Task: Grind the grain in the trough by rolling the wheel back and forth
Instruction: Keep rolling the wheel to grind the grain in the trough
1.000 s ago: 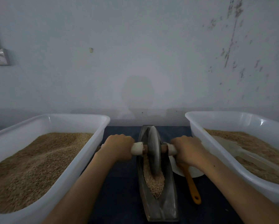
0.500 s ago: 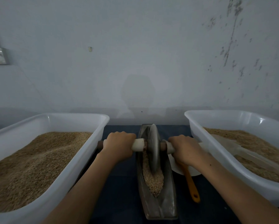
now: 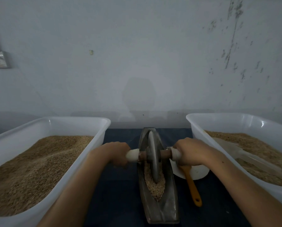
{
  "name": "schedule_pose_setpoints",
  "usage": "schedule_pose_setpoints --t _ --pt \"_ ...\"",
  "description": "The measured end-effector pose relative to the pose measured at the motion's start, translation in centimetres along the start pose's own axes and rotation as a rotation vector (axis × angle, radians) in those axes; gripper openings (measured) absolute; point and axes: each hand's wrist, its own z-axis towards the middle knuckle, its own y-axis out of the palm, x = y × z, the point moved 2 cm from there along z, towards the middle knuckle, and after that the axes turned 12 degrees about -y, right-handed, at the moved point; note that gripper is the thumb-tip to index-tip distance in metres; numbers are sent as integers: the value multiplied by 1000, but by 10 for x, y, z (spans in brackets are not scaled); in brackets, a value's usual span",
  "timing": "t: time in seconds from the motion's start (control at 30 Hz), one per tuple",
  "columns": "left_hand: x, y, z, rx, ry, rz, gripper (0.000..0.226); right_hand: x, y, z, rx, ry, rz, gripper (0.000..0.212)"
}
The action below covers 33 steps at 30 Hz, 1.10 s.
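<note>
A narrow boat-shaped metal trough [image 3: 169,208] lies lengthwise in front of me on a dark mat. Brown grain [image 3: 155,185] fills its near half. A grey metal wheel [image 3: 153,159] stands upright in the trough on a wooden axle [image 3: 165,154] with white handle ends. My left hand [image 3: 114,153] grips the left handle [image 3: 133,155]. My right hand [image 3: 191,151] grips the right handle [image 3: 176,154]. The wheel sits about mid-trough, its lower edge in the grain.
A white tub of grain [image 3: 94,145] stands at the left, another white tub [image 3: 195,128] with a clear scoop [image 3: 231,149] in it at the right. A white plate [image 3: 199,172] with an orange-handled tool [image 3: 192,187] lies right of the trough. A wall closes the far side.
The wheel and both hands have rolled a little toward me along the trough after first moving slightly away. The grip on the handles has not changed.
</note>
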Motion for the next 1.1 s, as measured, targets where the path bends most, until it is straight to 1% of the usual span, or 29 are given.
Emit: schedule_pose_setpoints --t 0.07,0.13,0.23,0.33,0.4,0.47,0.57,0.67,0.73,0.8,0.9,1.0,1.07,1.1 --pt "0 1 1 5 -6 1 38 -3 -1 0 20 -4 -11 7" --pt "0 2 3 67 -12 21 39 -4 0 -1 61 -5 -21 6" --pt "-2 4 6 189 4 10 35 -7 1 1 178 0 -63 11" --pt "-5 8 8 242 22 -18 32 -14 5 5 307 3 -122 17" --pt "-5 10 8 273 24 -13 32 -18 9 9 380 -14 -165 13" --pt "-5 10 8 317 29 10 33 -21 12 11 410 -23 -187 12" --pt "-3 7 6 352 26 37 35 -23 12 12 385 -29 -161 14" --pt "1 5 5 311 14 82 40 -20 7 7 260 -43 -82 21" --pt "3 2 3 240 4 104 45 -18 2 1 152 -56 -9 29" --pt "3 0 1 134 -11 98 46 -17 -1 -3 50 -80 45 37" --pt "4 0 -1 4 -7 31 40 -15 -3 -6 -24 -113 74 41" --pt "4 -1 -4 29 -15 20 38 -13 -3 -5 -14 -113 52 41" --pt "6 -2 -5 110 -28 56 41 -11 -1 -3 15 -99 47 40" --pt "8 -1 -5 175 -33 76 41 -11 1 -2 42 -88 39 38"
